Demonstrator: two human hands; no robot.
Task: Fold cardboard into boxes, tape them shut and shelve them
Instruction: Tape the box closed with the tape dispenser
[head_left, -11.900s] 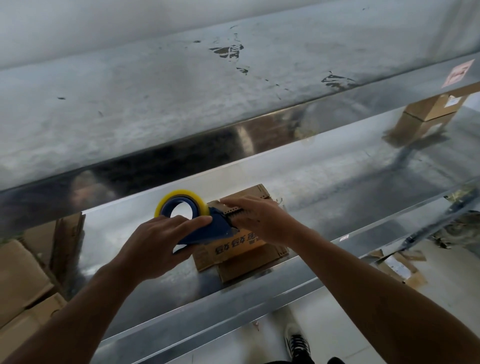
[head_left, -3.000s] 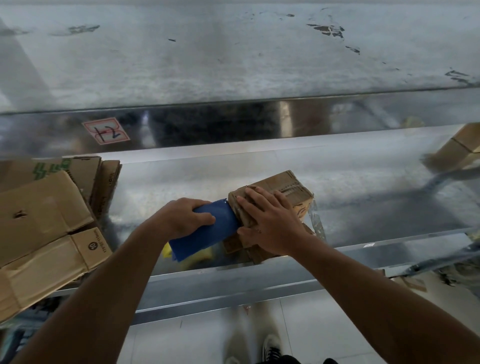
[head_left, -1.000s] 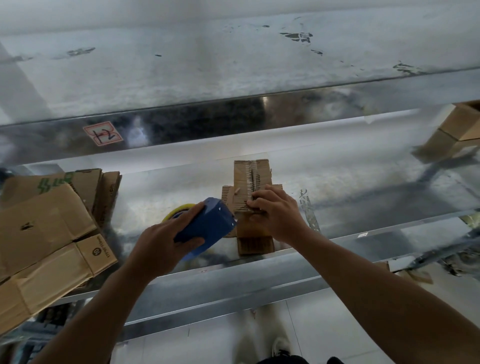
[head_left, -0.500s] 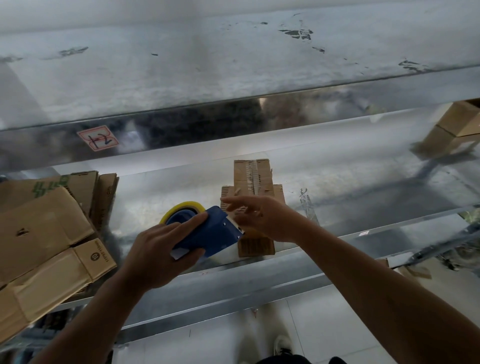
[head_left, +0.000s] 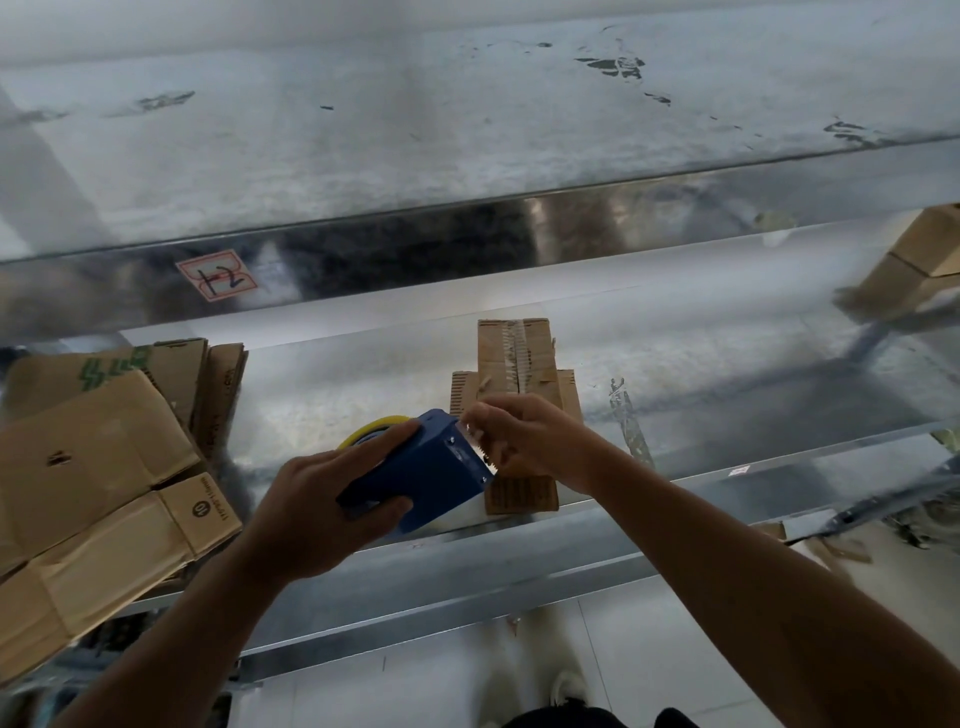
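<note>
**Drawing out the tape end**

The left hand (head_left: 322, 512) has its grip closed round the blue tape dispenser (head_left: 431, 478). The right hand (head_left: 530, 441) pinches, it seems, the tape end (head_left: 478, 446) at the blade. The small box (head_left: 514, 353) lies on the shelf (head_left: 337, 384) just behind. It is better to pull straight, then press the tape along the seam.

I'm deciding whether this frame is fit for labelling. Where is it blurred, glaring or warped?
Head view: the right hand is motion-blurred at the tape dispenser, which the left hand grips; the steel shelf gives mirror-like glare; the box at far right is smeared; shelf edges bow from the wide lens.
</note>
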